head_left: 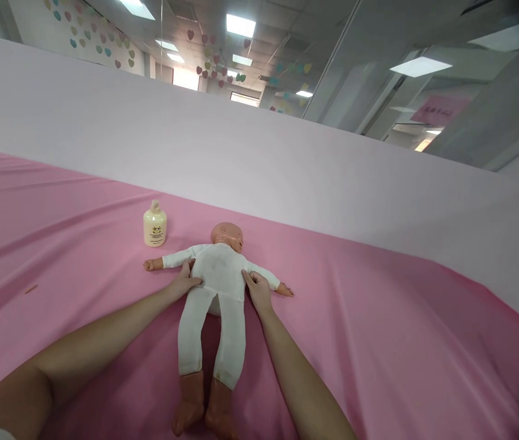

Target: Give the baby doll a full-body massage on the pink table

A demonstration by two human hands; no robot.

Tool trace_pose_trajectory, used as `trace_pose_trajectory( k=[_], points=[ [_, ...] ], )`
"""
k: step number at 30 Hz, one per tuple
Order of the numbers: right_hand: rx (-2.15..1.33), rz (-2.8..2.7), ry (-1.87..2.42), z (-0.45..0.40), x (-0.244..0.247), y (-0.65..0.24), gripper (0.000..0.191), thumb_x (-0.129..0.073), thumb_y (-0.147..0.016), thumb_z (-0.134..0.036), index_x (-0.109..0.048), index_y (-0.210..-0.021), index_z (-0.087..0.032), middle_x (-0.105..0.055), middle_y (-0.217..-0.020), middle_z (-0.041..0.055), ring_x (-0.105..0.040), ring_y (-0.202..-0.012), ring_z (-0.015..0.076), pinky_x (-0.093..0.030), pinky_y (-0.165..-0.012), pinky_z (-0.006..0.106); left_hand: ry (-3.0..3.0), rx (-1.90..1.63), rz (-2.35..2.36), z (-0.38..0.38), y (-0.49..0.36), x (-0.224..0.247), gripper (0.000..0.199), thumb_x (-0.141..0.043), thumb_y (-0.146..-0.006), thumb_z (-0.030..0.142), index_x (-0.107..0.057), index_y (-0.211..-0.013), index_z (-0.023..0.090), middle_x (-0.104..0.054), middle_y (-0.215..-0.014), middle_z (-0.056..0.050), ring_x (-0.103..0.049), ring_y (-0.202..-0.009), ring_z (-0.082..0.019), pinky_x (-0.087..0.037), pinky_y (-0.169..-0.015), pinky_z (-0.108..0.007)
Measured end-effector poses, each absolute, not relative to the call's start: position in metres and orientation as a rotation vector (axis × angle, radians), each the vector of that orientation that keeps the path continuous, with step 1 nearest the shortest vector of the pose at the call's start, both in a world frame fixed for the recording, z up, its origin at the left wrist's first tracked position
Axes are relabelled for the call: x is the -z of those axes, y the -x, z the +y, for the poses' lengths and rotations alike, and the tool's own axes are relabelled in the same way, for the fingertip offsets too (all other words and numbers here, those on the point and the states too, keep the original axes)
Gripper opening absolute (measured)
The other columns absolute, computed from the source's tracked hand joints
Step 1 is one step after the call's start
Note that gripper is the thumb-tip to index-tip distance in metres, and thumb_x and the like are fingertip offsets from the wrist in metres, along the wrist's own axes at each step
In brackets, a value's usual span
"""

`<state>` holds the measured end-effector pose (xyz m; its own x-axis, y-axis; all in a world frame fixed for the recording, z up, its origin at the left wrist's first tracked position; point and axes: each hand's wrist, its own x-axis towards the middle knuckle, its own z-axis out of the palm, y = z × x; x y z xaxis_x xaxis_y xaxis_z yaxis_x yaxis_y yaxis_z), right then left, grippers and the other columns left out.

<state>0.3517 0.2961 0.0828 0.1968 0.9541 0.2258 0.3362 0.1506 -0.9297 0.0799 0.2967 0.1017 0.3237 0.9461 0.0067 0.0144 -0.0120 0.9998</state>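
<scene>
A baby doll [217, 269] in a white cloth suit lies on the pink sheet, its head away from me, arms spread and brown feet toward me. My left hand [184, 282] grips the left side of its torso, just below the outstretched arm. On the other side of the torso, my right hand [257, 288] pinches the suit's edge near the waist. Part of each hand's fingers is hidden against the doll. A cream pump bottle [155, 226] stands upright beyond the doll's left-side arm.
The pink sheet [378, 330] has folds and covers the surface. A small brown strip [31, 289] lies at the left. Behind rises a white wall [241, 159] with glass panels above it, heart decorations and ceiling lights.
</scene>
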Motion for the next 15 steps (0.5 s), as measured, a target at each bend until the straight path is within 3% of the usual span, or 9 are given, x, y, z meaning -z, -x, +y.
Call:
trace_pose_trajectory(
  k=[6,15],
  points=[
    [-0.726,-1.29,1.344,0.2949,-0.0878,-0.3471,0.055,-0.067,-0.074,-0.074,-0.047,-0.068,-0.022,-0.036,-0.062,-0.007,-0.034,-0.063,0.0132,-0.029,-0.062,0.027,-1.377,-1.021,0.96,0.3003,-0.081,-0.0964,0.091,-0.064,-0.065,0.03,-0.019,-0.144,0.024,-0.039,-0.151,-0.016,-0.035,-0.147,-0.034,-0.037,-0.118,-0.05],
    [-0.815,-1.282,1.308,0.2935,-0.0883,-0.3466,0.045,-0.067,-0.077,-0.065,-0.054,-0.079,-0.022,-0.042,-0.059,-0.0091,-0.036,-0.058,0.0126,-0.03,-0.06,0.027,-1.388,-1.035,0.921,0.3022,-0.0825,-0.092,0.1,-0.059,-0.065,0.028,-0.018,-0.156,0.023,-0.036,-0.155,-0.014,-0.037,-0.145,-0.033,-0.032,-0.123,-0.049]
  ],
)
